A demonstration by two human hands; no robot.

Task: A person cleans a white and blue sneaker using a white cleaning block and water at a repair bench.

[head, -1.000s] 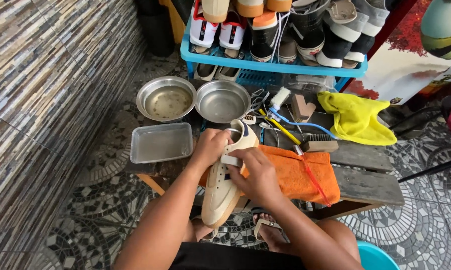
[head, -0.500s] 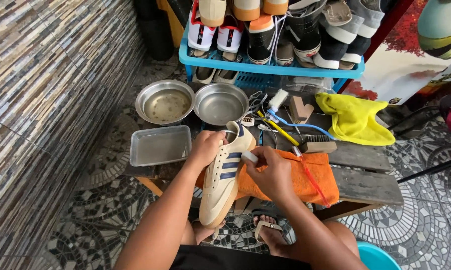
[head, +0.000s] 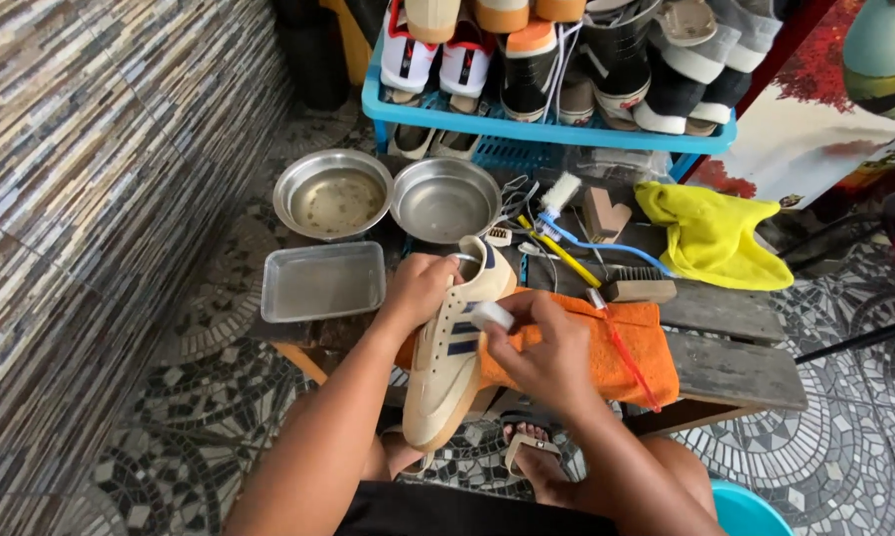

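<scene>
A cream sneaker with dark blue side stripes is held toe toward me over an orange towel. My left hand grips the sneaker at its heel and collar. My right hand is closed on a small white block, which it presses against the sneaker's side near the stripes. Both hands are above the near edge of a low dark wooden bench.
Two round metal bowls and a rectangular metal tray lie to the left. Brushes, toothbrushes and a yellow cloth lie on the bench. A blue rack of shoes stands behind. Stone wall at left; a blue tub rim at lower right.
The sneaker has been turned from sole-side up to side up, showing the stripes. My right hand has shifted onto the sneaker's side with the white block.
</scene>
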